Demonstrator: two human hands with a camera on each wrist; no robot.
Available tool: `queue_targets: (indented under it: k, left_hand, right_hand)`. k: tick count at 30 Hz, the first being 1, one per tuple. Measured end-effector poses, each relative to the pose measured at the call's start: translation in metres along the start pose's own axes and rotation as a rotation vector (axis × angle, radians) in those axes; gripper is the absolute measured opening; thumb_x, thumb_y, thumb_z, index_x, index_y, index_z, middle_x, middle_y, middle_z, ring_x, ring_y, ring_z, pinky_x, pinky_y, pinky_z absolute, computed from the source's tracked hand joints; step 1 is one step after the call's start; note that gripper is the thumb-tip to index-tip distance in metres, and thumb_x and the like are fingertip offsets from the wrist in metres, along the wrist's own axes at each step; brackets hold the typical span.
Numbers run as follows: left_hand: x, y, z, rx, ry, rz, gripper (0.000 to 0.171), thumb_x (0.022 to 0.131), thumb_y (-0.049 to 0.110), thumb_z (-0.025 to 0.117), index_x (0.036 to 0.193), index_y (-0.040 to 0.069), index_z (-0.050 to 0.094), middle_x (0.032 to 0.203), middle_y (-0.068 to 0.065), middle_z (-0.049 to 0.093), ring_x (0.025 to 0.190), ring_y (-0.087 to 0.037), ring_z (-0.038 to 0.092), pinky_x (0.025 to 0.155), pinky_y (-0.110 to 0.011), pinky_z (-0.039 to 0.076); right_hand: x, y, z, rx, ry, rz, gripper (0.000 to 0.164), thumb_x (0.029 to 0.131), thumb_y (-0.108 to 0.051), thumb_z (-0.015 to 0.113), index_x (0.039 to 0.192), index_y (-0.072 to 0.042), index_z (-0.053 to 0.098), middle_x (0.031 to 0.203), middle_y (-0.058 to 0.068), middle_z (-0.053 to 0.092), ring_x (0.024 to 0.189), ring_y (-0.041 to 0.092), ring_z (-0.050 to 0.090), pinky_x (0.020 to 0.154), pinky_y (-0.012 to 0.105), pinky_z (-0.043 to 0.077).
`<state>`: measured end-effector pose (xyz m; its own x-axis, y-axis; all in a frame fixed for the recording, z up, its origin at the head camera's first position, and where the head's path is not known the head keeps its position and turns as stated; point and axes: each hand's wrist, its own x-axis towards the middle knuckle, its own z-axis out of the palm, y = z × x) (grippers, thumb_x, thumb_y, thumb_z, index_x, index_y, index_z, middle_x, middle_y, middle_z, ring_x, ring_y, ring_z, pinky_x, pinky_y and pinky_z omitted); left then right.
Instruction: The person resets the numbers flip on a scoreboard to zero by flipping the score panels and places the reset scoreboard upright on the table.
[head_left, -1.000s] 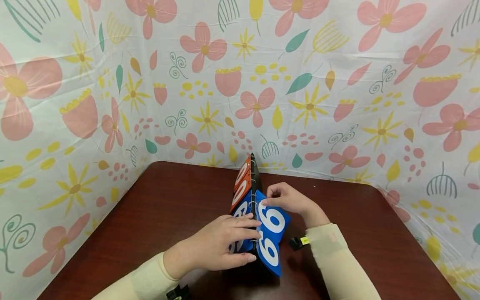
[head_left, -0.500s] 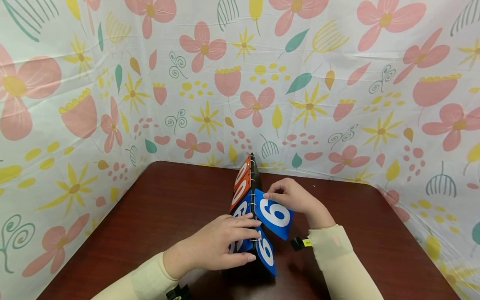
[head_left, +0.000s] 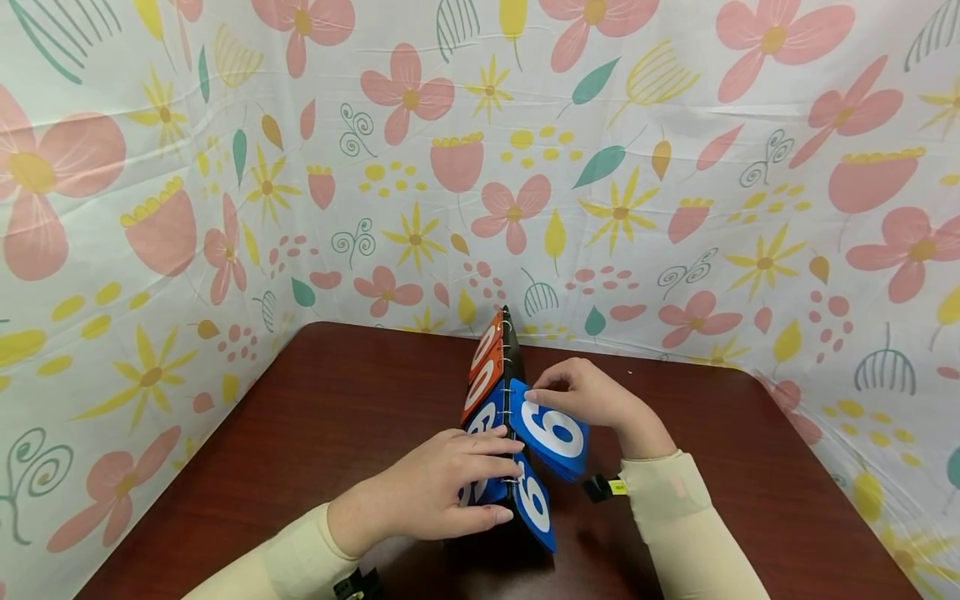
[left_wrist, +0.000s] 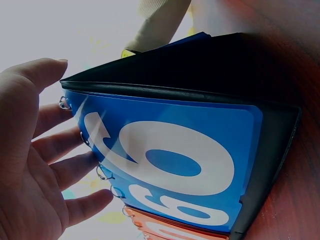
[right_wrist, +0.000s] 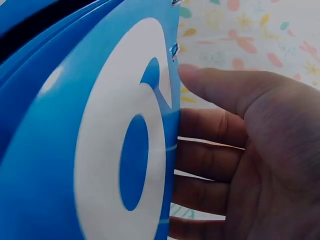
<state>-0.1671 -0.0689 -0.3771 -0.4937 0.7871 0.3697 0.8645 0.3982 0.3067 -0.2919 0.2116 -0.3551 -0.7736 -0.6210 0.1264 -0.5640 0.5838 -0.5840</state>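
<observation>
A tabletop flip scoreboard point(head_left: 513, 350) with a black stand and metal rings stands tent-like on the table, its ridge running away from me. Orange cards point(head_left: 482, 371) showing 0 and blue cards point(left_wrist: 175, 150) showing 6 hang on its left face. My left hand point(head_left: 431, 483) rests across the near ridge with fingers fairly straight. Over on the right face, my right hand point(head_left: 600, 404) pinches the upper edge of a flipped blue number card point(head_left: 553, 432) marked 6, near its rings. A nearer blue card point(head_left: 534, 507), also showing 6, hangs beside it. The left fingers partly hide the left-face digits.
The dark red-brown table point(head_left: 352, 392) extends on both sides of the scoreboard. A flower-patterned cloth point(head_left: 517, 125) hangs along its back and sides. Black wrist straps point(head_left: 600, 487) hang near both cuffs.
My right hand has moved slightly right and up, swinging the farther blue card outward, away from the nearer one. More card edges now show beneath it. The left hand has stayed in place.
</observation>
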Motion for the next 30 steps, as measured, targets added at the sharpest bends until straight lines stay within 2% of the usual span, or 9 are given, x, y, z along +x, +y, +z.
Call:
queue_targets:
  k: [4, 10, 14, 17, 21, 26, 30]
  left_hand:
    - [0.000, 0.000, 0.000, -0.011, -0.007, -0.009, 0.046, 0.103, 0.052, 0.056, 0.139, 0.025, 0.065, 0.155, 0.009, 0.053, 0.154, -0.015, 0.038, 0.117, -0.051, 0.043]
    - [-0.001, 0.000, 0.001, -0.016, -0.009, -0.016, 0.046, 0.103, 0.052, 0.056, 0.139, 0.025, 0.065, 0.156, 0.011, 0.052, 0.154, -0.015, 0.038, 0.117, -0.052, 0.043]
    - [-0.001, 0.000, 0.001, -0.020, -0.011, -0.021, 0.047, 0.103, 0.052, 0.055, 0.139, 0.025, 0.065, 0.156, 0.010, 0.052, 0.154, -0.015, 0.038, 0.117, -0.052, 0.043]
    - [-0.001, 0.000, 0.002, -0.022, -0.016, -0.026, 0.046, 0.103, 0.053, 0.055, 0.139, 0.026, 0.065, 0.156, 0.011, 0.052, 0.154, -0.015, 0.038, 0.117, -0.052, 0.043]
    - [0.000, 0.000, 0.001, -0.017, -0.019, -0.027, 0.046, 0.103, 0.053, 0.055, 0.140, 0.028, 0.064, 0.156, 0.011, 0.051, 0.154, -0.015, 0.039, 0.117, -0.051, 0.044]
    - [0.001, -0.001, 0.000, -0.016, -0.011, -0.015, 0.047, 0.102, 0.053, 0.056, 0.140, 0.025, 0.065, 0.156, 0.009, 0.052, 0.153, -0.019, 0.041, 0.117, -0.050, 0.044]
    - [0.001, -0.001, -0.001, -0.015, -0.003, -0.007, 0.046, 0.102, 0.052, 0.057, 0.138, 0.024, 0.066, 0.156, 0.008, 0.053, 0.152, -0.020, 0.042, 0.117, -0.050, 0.044]
  right_hand:
    - [0.000, 0.004, 0.000, 0.014, -0.016, 0.010, 0.020, 0.092, -0.042, 0.076, 0.098, -0.023, 0.080, 0.083, -0.007, 0.075, 0.066, 0.012, 0.064, 0.062, 0.028, 0.057]
    - [0.000, 0.015, -0.002, 0.053, -0.096, 0.087, 0.027, 0.084, -0.040, 0.085, 0.099, -0.019, 0.078, 0.074, -0.001, 0.069, 0.064, 0.017, 0.060, 0.058, 0.031, 0.055]
    - [-0.003, 0.025, -0.005, 0.024, -0.136, 0.123, 0.028, 0.082, -0.039, 0.085, 0.099, -0.018, 0.078, 0.073, -0.001, 0.069, 0.065, 0.017, 0.060, 0.059, 0.031, 0.055]
    - [-0.007, 0.029, -0.012, 0.014, -0.136, 0.132, 0.027, 0.084, -0.038, 0.084, 0.102, -0.018, 0.078, 0.074, -0.001, 0.070, 0.066, 0.017, 0.061, 0.060, 0.030, 0.055]
    - [-0.016, 0.032, -0.026, 0.095, -0.117, 0.119, 0.029, 0.088, -0.032, 0.080, 0.113, -0.017, 0.076, 0.076, 0.003, 0.071, 0.064, 0.022, 0.063, 0.059, 0.030, 0.054]
    - [-0.028, 0.037, -0.043, 0.225, -0.076, 0.063, 0.033, 0.096, -0.022, 0.073, 0.127, -0.012, 0.071, 0.085, 0.005, 0.077, 0.076, 0.023, 0.072, 0.072, 0.031, 0.060]
    - [-0.035, 0.040, -0.052, 0.419, -0.025, -0.031, 0.031, 0.102, -0.013, 0.062, 0.132, -0.007, 0.068, 0.096, 0.002, 0.079, 0.085, 0.018, 0.074, 0.079, 0.029, 0.061]
